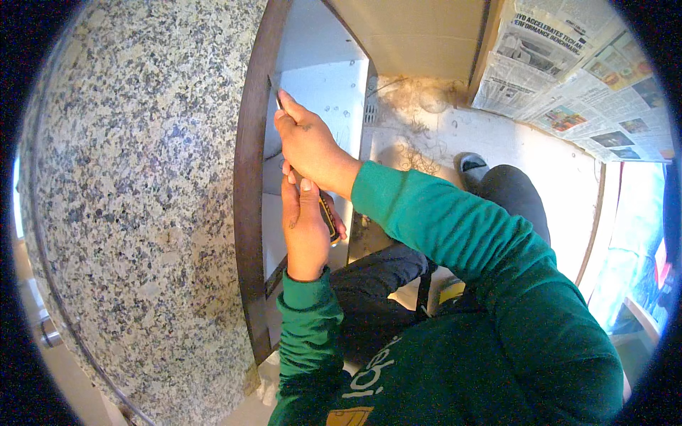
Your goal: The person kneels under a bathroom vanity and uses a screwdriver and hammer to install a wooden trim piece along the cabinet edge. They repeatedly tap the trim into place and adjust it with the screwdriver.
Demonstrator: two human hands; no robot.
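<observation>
My left hand (304, 227) is closed round a black-and-yellow handle (328, 216), whose lower end sticks out beside my fingers. Just above it, touching it, my right hand (312, 142) is a closed grip. A thin metal tip (275, 86) juts past the right thumb and meets the inner edge of a dark brown wooden frame (252, 177). Tip and handle roughly line up, so they look like one long hand tool, but my fingers hide the middle and its kind is unclear. Behind my hands is the white interior of an open cabinet (323, 89).
A speckled granite slab (149, 206) fills the left, along the brown frame. Hair-like dark debris (415, 156) lies on the pale floor near a drain grate (370, 113) and my foot (472, 169). Newspaper-covered panels (568, 92) stand at the upper right beside a brown board (426, 39).
</observation>
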